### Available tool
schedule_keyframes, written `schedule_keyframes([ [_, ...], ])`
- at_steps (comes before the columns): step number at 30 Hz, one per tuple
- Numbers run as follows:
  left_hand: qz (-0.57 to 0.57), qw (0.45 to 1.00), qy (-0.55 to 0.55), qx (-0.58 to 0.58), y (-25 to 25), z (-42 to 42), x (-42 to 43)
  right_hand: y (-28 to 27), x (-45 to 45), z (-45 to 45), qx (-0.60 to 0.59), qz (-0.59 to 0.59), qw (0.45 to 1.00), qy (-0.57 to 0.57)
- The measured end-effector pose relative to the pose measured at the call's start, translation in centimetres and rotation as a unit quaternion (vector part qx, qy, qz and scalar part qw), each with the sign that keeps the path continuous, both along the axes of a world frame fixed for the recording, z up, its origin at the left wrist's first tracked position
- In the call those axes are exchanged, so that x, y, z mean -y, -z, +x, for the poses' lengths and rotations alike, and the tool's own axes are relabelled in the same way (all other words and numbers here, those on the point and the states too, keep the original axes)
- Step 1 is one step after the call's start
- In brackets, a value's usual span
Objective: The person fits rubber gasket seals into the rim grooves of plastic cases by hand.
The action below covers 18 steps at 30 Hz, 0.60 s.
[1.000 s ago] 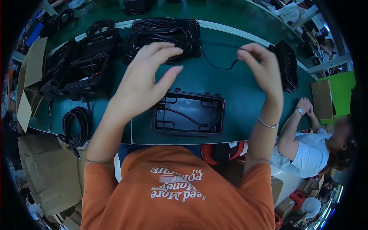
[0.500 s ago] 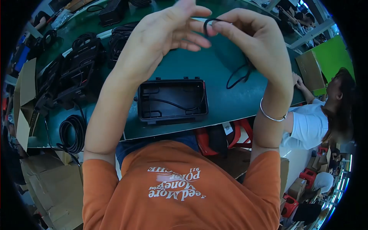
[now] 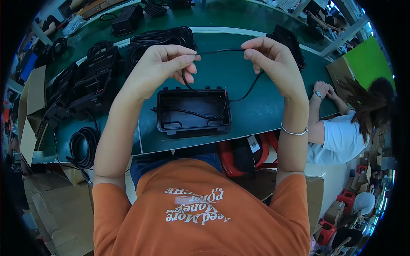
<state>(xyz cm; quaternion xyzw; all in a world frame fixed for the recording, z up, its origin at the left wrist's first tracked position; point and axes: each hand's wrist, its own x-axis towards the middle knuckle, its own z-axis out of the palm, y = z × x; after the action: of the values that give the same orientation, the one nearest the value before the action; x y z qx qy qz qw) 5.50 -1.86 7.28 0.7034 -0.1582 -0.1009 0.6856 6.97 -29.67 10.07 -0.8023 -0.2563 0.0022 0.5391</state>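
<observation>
A thin black cable (image 3: 220, 51) is stretched between my two hands above the table, and the rest of it loops down toward the box. My left hand (image 3: 164, 66) pinches one end of the span between thumb and fingers. On the other side, my right hand (image 3: 273, 59) pinches it too, a metal bangle around that wrist. Below them an open black plastic box (image 3: 194, 129) sits at the table's near edge. Inside it runs a black cable (image 3: 190, 112), which leaves through the left wall. Whether both cables are one piece I cannot tell.
Several black boxes (image 3: 92, 81) and a bundle of cables (image 3: 160, 37) lie at the left and back of the green table (image 3: 252, 115). A coiled cable (image 3: 83, 147) rests near the left edge. A co-worker (image 3: 341, 132) sits at the right, hands on the table.
My hands have come down and moved apart, drawing the cable out between them. My left hand has gone from spread fingers to a pinch. The co-worker's hands have come together.
</observation>
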Motion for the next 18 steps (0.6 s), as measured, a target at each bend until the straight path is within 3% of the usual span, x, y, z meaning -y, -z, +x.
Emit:
schedule_keyframes([
  [2, -0.021, 1.0, 0.012, -0.008, 0.5, 0.1, 0.1, 0.1, -0.5, -0.2, -0.03, 0.049, 0.998, 0.027],
  [10, -0.063, 0.997, 0.041, -0.035, 0.5, -0.5, 1.1, -0.2, -2.0, -0.9, -0.042, 0.049, 0.997, 0.047],
  [13, -0.06, 0.998, 0.01, 0.002, -0.5, -1.1, 2.5, -0.7, -2.7, -1.3, -0.036, 0.027, 0.999, 0.031],
  [15, 0.008, 0.995, -0.004, 0.097, -1.2, -1.8, 3.2, -0.6, -3.0, -1.4, -0.038, 0.003, 0.999, 0.025],
  [18, 0.043, 0.984, -0.02, 0.17, -2.4, -2.1, 3.3, -0.5, -3.2, -1.7, 0.007, 0.041, 0.997, -0.063],
])
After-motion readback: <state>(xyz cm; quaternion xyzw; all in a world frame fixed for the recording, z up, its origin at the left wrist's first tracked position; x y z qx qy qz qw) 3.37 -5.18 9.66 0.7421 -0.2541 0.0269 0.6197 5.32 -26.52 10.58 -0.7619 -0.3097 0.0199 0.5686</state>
